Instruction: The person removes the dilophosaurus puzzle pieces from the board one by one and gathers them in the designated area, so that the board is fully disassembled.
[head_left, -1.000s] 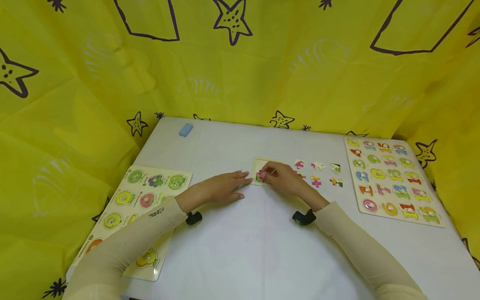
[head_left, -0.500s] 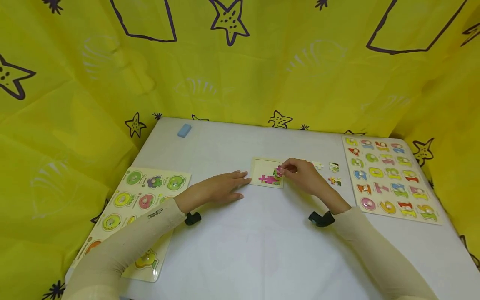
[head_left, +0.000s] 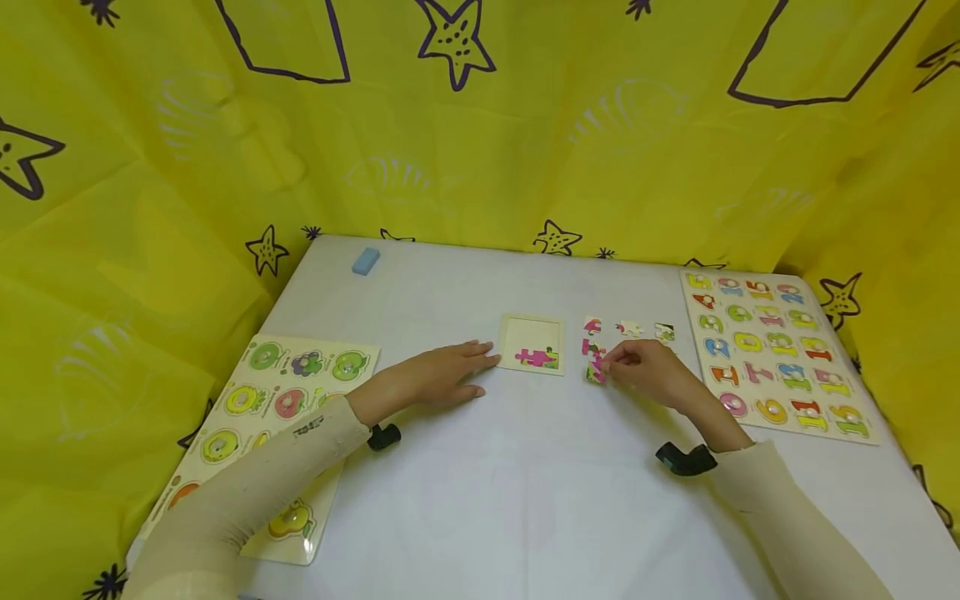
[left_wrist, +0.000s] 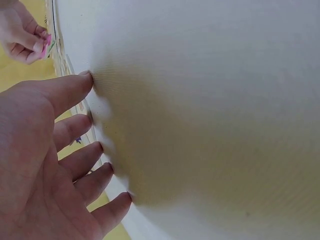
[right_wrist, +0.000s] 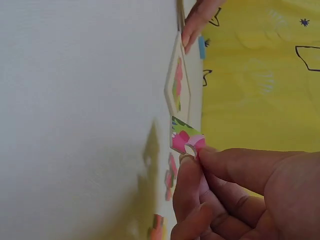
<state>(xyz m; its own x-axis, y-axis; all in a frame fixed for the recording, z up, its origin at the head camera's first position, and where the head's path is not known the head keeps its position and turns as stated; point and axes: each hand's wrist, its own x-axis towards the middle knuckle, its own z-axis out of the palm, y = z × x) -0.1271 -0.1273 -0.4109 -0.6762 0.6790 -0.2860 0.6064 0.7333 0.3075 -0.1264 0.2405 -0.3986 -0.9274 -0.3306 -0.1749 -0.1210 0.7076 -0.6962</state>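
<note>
My right hand point(head_left: 648, 371) pinches a pink and green jigsaw piece point(right_wrist: 184, 134) between thumb and fingertips, above the table to the right of the small puzzle tray point(head_left: 525, 335). Joined pink and green pieces point(head_left: 536, 358) lie in the tray's lower right part; the rest of its base is bare. My left hand point(head_left: 442, 375) lies on the white table with fingers extended, fingertips at or close to the tray's left edge. Near my right hand are several loose jigsaw pieces point(head_left: 628, 328), and the hand hides some of them.
A fruit peg board point(head_left: 330, 500) lies at the left, partly under my left forearm. At the right is a number peg board point(head_left: 693, 321). A blue block point(head_left: 366, 261) sits at the back left. Yellow curtain point(head_left: 525, 125) hangs behind the table.
My right hand has moved right from over the tray, carrying the jigsaw piece away from it to beside the loose pieces. My left hand has stayed in place.
</note>
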